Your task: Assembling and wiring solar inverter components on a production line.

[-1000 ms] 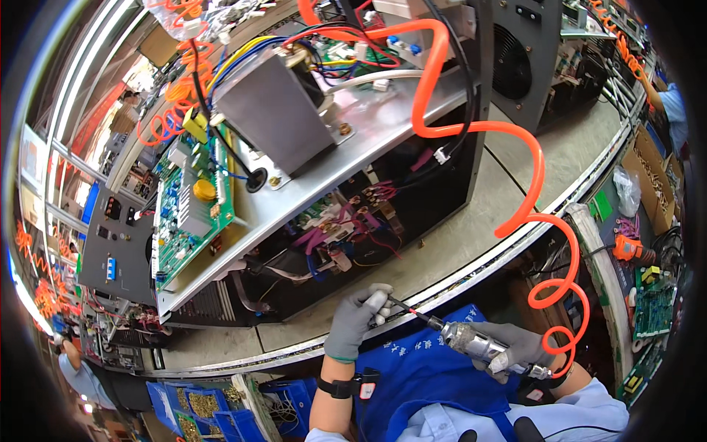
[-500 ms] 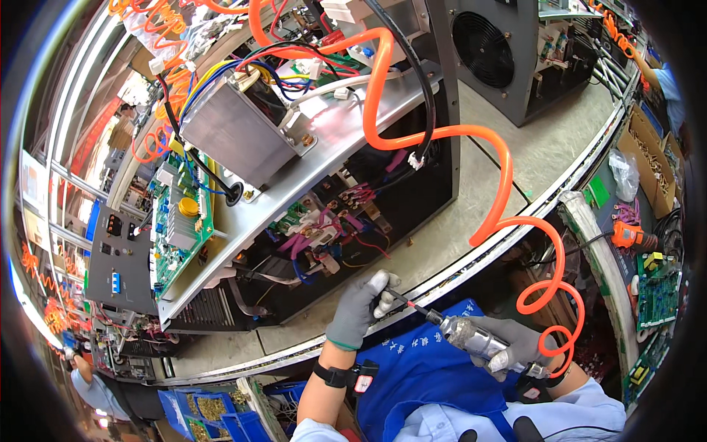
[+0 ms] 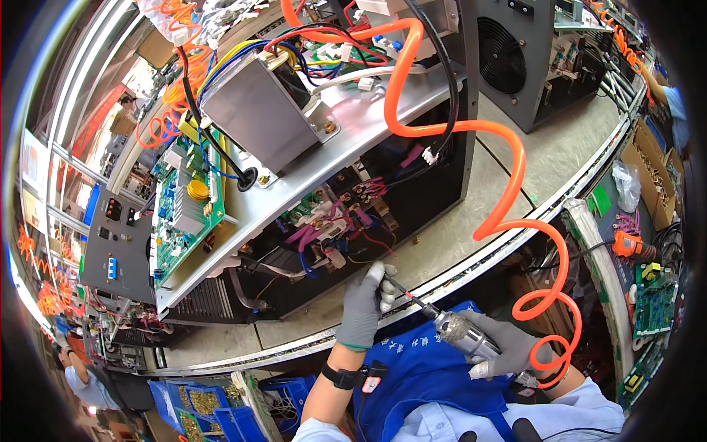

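Observation:
My right hand, in a grey work glove, is wrapped round a silver air screwdriver held in front of the blue apron. Its thin dark bit points up and left. At the bit's tip, my left hand, gloved the same way, has its fingers pinched together; what they hold there is too small and covered to make out. An orange coiled air hose runs to the screwdriver's rear end. Just beyond my left hand is a black machine cabinet with exposed wiring.
A metal shelf carries a grey metal box and a green circuit board. A second cabinet with a fan stands far right. Blue bins of small fasteners are at lower left; a cardboard box lies at right. A co-worker's arm shows at left.
The view has shifted slightly, so the cabinet and shelf sit further right. Both hands and the screwdriver keep nearly the same pose, with the bit still at my left fingertips.

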Available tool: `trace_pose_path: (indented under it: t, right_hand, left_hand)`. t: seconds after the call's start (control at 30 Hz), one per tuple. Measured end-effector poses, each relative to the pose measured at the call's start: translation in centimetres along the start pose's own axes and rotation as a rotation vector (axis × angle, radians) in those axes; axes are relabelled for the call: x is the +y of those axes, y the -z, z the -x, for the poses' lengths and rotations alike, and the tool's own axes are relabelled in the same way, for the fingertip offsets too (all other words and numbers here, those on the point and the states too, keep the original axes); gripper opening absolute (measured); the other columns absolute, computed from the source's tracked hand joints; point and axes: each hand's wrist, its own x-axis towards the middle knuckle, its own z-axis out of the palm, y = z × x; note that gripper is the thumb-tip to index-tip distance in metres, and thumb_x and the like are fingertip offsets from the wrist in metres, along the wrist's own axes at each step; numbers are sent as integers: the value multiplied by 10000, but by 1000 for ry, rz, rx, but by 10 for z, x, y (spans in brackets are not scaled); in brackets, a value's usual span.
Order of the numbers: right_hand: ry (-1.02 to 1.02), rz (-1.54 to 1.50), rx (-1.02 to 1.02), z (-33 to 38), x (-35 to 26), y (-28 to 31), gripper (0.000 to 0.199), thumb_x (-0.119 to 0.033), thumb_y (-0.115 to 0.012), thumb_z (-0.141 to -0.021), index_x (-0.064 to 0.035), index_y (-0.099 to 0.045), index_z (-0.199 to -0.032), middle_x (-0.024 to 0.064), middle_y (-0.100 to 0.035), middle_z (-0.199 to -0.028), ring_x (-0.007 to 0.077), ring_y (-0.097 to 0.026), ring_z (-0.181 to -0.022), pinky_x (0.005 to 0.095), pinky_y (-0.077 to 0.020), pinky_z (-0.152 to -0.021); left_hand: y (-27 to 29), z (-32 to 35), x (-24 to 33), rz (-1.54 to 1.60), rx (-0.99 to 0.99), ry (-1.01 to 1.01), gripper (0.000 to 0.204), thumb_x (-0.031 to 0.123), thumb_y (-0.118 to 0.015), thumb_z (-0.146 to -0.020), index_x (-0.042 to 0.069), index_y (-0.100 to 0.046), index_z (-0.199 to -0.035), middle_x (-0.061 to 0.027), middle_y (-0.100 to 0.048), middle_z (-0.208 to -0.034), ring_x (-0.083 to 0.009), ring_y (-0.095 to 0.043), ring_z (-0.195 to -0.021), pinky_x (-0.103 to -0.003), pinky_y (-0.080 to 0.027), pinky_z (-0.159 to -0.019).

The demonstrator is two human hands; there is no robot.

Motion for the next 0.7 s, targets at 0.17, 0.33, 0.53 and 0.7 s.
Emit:
trace_pose_path:
  t: [0.17,0.33,0.53,0.7]
  right_hand:
    - [64,-114,114,3,-1,-1,985,-191,-830,-654,-54,-308,-1479,99,-605,-937,180,-630,-801,313,-561,-607]
    - [113,-301,85,15,-11,6,1007,-160,-823,-654,-29,-274,-1488,115,-585,-966,169,-597,-805,308,-540,-633]
    - [152,-337,71,14,-14,1,1034,-168,-831,-622,-10,-279,-1482,118,-595,-933,168,-602,-796,315,-536,-622]
    - [170,-391,36,10,-20,-4,1051,-200,-842,-612,-11,-281,-1480,125,-590,-906,173,-607,-722,309,-528,-562]
  left_hand:
    - [-7,-4,-11,-254,54,-297,310,298,-558,-963,9,-619,-1059,-64,-600,-730,-130,-507,-543,-260,-433,-512]
    - [-14,-33,-35,-1718,437,-967,259,181,-616,-836,104,-633,-1082,-101,-551,-907,-281,-588,-795,-400,-503,-661]
    - [-12,-57,-35,-1837,427,-971,161,180,-630,-814,122,-644,-964,-71,-547,-924,-288,-600,-783,-404,-500,-617]
    - [-19,-40,-17,-1341,317,-1209,125,176,-620,-846,94,-618,-939,-85,-601,-966,-274,-632,-743,-383,-509,-598]
